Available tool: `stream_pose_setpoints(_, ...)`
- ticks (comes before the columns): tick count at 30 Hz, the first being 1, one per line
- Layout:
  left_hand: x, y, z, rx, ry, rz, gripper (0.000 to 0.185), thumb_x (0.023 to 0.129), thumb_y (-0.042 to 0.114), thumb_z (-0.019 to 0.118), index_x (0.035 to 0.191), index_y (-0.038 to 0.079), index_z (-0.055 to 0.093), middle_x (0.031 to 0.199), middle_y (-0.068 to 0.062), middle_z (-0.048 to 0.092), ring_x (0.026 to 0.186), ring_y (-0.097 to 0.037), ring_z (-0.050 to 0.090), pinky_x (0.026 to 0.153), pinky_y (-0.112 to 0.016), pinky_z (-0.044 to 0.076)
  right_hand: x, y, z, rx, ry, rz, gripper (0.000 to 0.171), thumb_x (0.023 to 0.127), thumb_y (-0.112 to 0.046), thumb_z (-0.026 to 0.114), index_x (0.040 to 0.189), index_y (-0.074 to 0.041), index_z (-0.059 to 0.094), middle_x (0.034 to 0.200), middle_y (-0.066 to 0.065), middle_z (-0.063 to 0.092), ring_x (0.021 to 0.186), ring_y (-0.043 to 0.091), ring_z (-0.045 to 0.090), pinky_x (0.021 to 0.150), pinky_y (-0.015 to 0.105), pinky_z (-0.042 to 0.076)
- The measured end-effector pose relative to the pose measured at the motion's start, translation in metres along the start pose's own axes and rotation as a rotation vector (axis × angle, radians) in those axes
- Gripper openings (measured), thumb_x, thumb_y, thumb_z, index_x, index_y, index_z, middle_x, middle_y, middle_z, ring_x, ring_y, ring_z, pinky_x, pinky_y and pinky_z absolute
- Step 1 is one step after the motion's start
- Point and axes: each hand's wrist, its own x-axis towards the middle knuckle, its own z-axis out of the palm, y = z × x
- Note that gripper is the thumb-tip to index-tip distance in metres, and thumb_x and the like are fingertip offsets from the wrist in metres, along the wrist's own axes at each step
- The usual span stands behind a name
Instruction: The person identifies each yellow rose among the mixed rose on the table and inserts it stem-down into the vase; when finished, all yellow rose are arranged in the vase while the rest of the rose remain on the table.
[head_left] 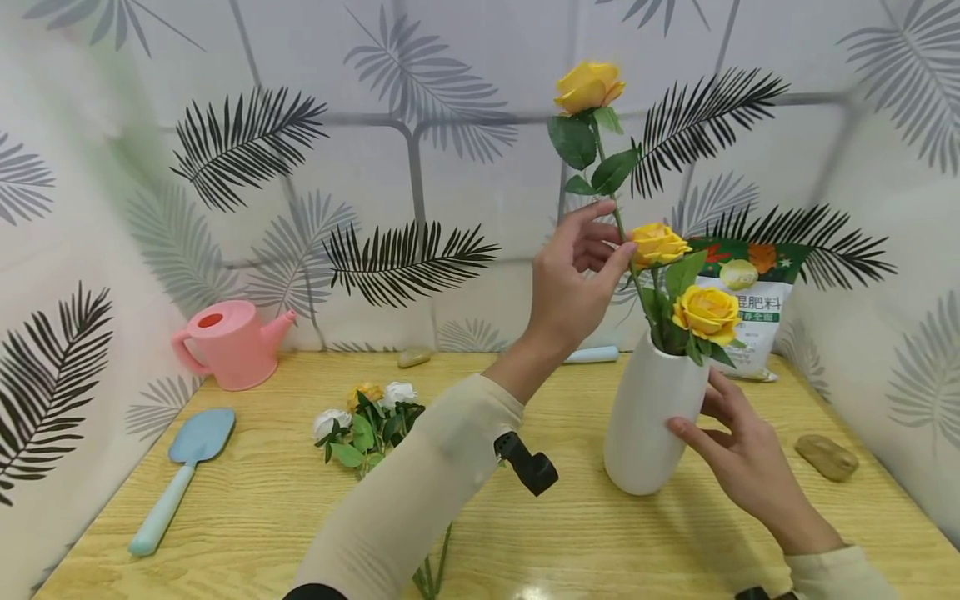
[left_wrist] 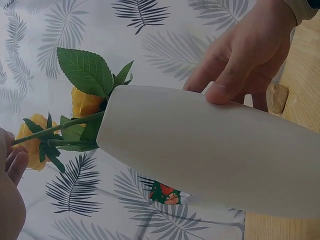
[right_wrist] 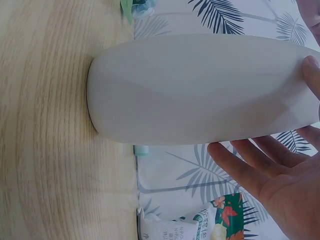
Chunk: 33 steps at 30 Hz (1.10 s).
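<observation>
A white vase (head_left: 648, 417) stands on the wooden table (head_left: 247, 517) with two yellow roses (head_left: 707, 312) in its mouth. My left hand (head_left: 618, 237) pinches the stem of a third, taller yellow rose (head_left: 588, 86), which rises above the vase with its lower end in the mouth. My right hand (head_left: 696, 410) steadies the vase from the right: the thumb presses its front and the straight fingers lie behind it. The left wrist view shows the vase (left_wrist: 200, 150), the stem (left_wrist: 55, 129) and that thumb (left_wrist: 225, 92). In the right wrist view the fingers (right_wrist: 250, 165) are spread beside the vase (right_wrist: 200, 85).
A bunch of white and yellow flowers (head_left: 367, 421) lies mid-table. A pink watering can (head_left: 228, 343) and a blue trowel (head_left: 183, 475) are at the left. A fertiliser bag (head_left: 750, 300) leans behind the vase, and a stone (head_left: 827, 457) lies at the right.
</observation>
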Motion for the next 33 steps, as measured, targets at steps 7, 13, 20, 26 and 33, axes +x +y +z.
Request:
stream_pose_setpoints(7, -0.005, 0.0, -0.002, 0.008, 0.02, -0.005, 0.044, 0.092, 0.0, 0.071, 0.132, -0.004, 0.055, 0.101, -0.019, 0.07, 0.082, -0.023, 0.069, 0.076, -0.017, 0.057, 0.0, 0.002, 0.0, 0.001, 0.002, 0.014, 0.073, 0.096, -0.01, 0.069, 0.158, -0.017, 0.031, 0.135, 0.03, 0.059, 0.104, -0.021, 0.047, 0.077, 0.004, 0.049)
stream_pose_setpoints(13, -0.009, 0.001, -0.004, 0.0, 0.032, 0.012, 0.044, 0.091, -0.001, 0.071, 0.131, -0.005, 0.054, 0.101, -0.02, 0.069, 0.083, -0.025, 0.069, 0.076, -0.017, 0.057, 0.001, 0.0, 0.001, 0.006, -0.002, 0.016, 0.072, 0.096, -0.01, 0.069, 0.158, -0.017, 0.032, 0.135, 0.03, 0.059, 0.104, -0.021, 0.048, 0.077, 0.005, 0.05)
stream_pose_setpoints(20, -0.016, 0.001, -0.004, 0.001, 0.056, 0.028, 0.045, 0.09, -0.002, 0.072, 0.13, -0.007, 0.053, 0.098, -0.022, 0.07, 0.081, -0.027, 0.069, 0.074, -0.017, 0.057, 0.001, 0.0, 0.001, 0.009, 0.001, 0.003, 0.073, 0.096, -0.009, 0.069, 0.158, -0.017, 0.032, 0.135, 0.03, 0.059, 0.105, -0.021, 0.048, 0.077, 0.005, 0.05)
stream_pose_setpoints(26, -0.023, -0.002, 0.0, 0.007, 0.055, 0.004, 0.047, 0.09, -0.002, 0.072, 0.131, -0.005, 0.05, 0.098, -0.021, 0.071, 0.08, -0.026, 0.069, 0.074, -0.016, 0.057, 0.001, 0.001, 0.001, 0.011, 0.007, 0.005, 0.073, 0.095, -0.008, 0.069, 0.158, -0.017, 0.032, 0.134, 0.03, 0.059, 0.104, -0.02, 0.049, 0.076, 0.005, 0.051)
stream_pose_setpoints(33, -0.03, -0.005, 0.006, -0.025, 0.054, -0.024, 0.046, 0.091, -0.001, 0.072, 0.132, -0.003, 0.051, 0.1, -0.02, 0.071, 0.082, -0.026, 0.069, 0.075, -0.018, 0.058, 0.0, 0.003, 0.001, 0.018, 0.014, 0.0, 0.073, 0.095, -0.007, 0.069, 0.158, -0.017, 0.033, 0.133, 0.03, 0.06, 0.104, -0.02, 0.049, 0.076, 0.006, 0.051)
